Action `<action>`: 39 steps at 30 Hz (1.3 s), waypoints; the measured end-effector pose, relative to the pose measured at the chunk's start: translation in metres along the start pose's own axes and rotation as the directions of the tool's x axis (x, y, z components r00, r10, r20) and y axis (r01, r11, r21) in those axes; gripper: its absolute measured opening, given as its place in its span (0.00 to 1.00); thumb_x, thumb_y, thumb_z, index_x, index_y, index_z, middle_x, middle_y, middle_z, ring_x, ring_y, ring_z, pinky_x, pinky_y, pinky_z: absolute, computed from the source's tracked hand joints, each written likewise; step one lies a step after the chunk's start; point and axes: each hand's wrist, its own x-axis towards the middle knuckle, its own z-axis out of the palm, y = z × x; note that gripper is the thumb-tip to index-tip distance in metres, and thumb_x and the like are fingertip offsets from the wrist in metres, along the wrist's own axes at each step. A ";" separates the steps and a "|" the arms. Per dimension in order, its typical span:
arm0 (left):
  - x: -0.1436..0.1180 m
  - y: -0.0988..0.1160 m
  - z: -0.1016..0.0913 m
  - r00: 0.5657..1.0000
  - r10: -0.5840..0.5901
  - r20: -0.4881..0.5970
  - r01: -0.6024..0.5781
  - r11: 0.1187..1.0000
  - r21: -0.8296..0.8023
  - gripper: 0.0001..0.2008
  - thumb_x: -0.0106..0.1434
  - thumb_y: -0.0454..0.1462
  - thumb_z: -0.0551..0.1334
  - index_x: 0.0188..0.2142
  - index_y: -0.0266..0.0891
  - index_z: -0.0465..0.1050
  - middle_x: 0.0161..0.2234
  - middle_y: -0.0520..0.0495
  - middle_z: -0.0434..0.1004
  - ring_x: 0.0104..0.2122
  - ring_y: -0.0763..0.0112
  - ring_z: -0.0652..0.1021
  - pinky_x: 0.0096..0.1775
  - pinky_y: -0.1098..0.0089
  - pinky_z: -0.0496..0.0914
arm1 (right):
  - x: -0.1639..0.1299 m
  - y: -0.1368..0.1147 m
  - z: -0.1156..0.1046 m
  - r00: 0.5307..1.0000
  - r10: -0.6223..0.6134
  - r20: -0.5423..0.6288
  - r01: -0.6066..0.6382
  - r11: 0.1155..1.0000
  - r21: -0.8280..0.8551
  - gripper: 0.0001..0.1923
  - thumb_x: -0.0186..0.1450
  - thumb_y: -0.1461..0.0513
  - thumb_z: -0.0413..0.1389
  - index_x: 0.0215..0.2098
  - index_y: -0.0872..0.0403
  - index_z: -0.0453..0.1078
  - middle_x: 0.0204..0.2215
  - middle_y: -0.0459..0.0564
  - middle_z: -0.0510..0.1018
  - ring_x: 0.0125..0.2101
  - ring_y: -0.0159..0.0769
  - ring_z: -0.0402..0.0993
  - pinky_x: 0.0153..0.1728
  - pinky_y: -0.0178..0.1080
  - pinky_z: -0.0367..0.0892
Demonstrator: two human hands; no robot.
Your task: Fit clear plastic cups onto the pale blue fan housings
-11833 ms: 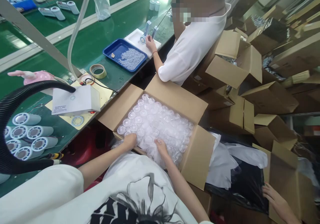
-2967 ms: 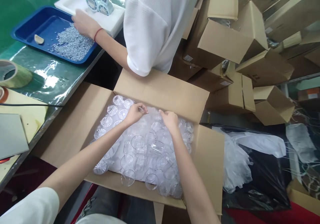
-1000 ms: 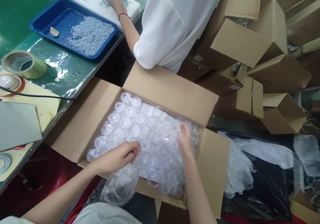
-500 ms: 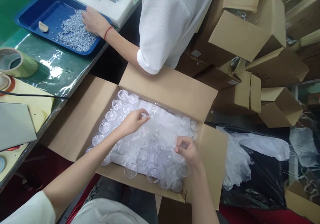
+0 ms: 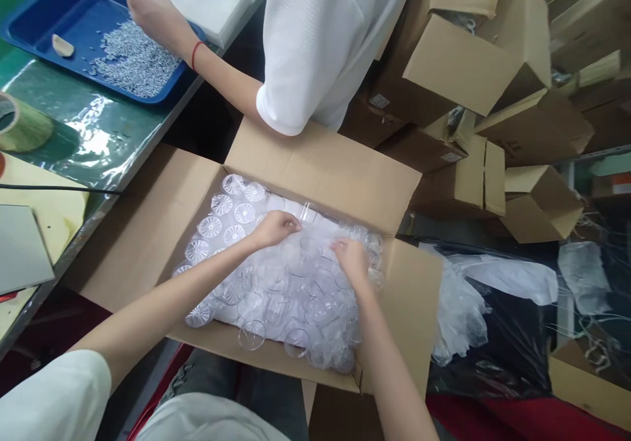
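Our left hand and right hand are apart, and each seems to pinch the clear bag. It stretches sideways between them, above the cups in the far half of the box

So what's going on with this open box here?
Someone's left hand and right hand are inside an open cardboard box packed with clear round pieces. They seem to be pinching thin see-through plastic between them. Just beyond, a co-worker's hand is by a blue tray holding small silvery bits.
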 end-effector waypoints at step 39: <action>-0.082 0.018 -0.034 0.957 0.055 0.284 0.028 0.959 -0.282 0.10 0.58 0.42 0.59 0.27 0.37 0.65 0.21 0.56 0.56 0.21 0.77 0.59 0.24 0.74 0.54 | -0.022 0.001 -0.021 0.929 -0.284 -0.236 0.324 0.934 0.153 0.12 0.64 0.55 0.46 0.33 0.54 0.67 0.34 0.53 0.78 0.39 0.43 0.73 0.39 0.43 0.66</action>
